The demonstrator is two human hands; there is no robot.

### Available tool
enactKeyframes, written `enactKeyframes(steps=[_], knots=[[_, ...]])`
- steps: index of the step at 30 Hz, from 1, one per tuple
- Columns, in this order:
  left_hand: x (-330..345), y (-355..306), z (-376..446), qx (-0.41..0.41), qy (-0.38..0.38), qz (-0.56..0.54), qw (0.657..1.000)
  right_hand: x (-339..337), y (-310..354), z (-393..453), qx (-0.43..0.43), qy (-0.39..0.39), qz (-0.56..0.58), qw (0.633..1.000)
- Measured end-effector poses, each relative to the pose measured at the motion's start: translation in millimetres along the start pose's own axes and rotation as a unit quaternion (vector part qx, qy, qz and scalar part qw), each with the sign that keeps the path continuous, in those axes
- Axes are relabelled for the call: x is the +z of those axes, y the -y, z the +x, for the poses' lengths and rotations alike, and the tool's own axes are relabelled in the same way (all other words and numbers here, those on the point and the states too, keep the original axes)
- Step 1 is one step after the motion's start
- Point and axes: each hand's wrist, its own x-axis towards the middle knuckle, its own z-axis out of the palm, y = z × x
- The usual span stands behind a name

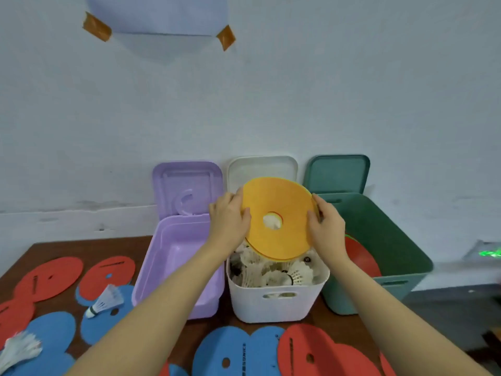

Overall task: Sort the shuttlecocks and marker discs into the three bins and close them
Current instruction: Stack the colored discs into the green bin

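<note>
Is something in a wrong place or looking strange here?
Mostly no. The yellow discs, held by the left hand and right hand, sit over the white bin, which holds shuttlecocks. Red discs lie in the green bin.

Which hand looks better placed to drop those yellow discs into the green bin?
Right hand: it grips the yellow discs' edge nearest the green bin.

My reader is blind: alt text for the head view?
Both hands hold a yellow disc stack above the white bin of shuttlecocks, between purple and green bins.
</note>
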Motion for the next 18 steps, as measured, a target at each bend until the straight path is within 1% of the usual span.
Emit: enactKeyframes(steps=[5,7,10,13,16,18], knots=[[59,-37,30,0.030,0.047,-0.033,0.998,-40,-43,41,0.016,-0.046,-0.045,0.998],[82,-55,37,0.036,0.066,-0.055,0.996,-56,-63,58,0.020,-0.051,-0.074,0.996],[120,-78,40,0.030,0.095,-0.070,0.992,-75,-100,75,0.026,-0.036,-0.151,0.988],[154,-101,36,0.013,0.135,-0.047,0.990,-92,-132,80,0.048,-0.002,-0.211,0.976],[181,-122,28,-0.007,0.160,0.010,0.987,-105,-158,78,0.054,0.037,-0.233,0.970],[194,-132,21,-0.025,0.172,0.024,0.985,-114,-172,77,0.059,0.064,-0.239,0.967]])
